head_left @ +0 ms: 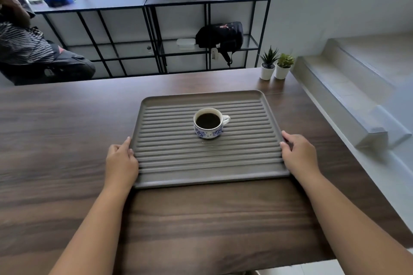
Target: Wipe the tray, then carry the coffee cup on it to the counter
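A grey ribbed tray (201,163) lies flat on the dark wooden counter (67,140). A white cup with blue flowers (210,123), full of black coffee, stands upright near the tray's middle, handle to the right. My left hand (121,159) grips the tray's left edge near the front corner. My right hand (298,155) grips the right edge opposite. Both thumbs rest on the rim. No cloth is in sight.
Two small potted plants (276,67) stand at the counter's far right corner. Behind the counter is a black shelf unit (156,35) with a black bag and bottles on top. A person in a striped top (24,44) sits at the far left. Steps descend on the right.
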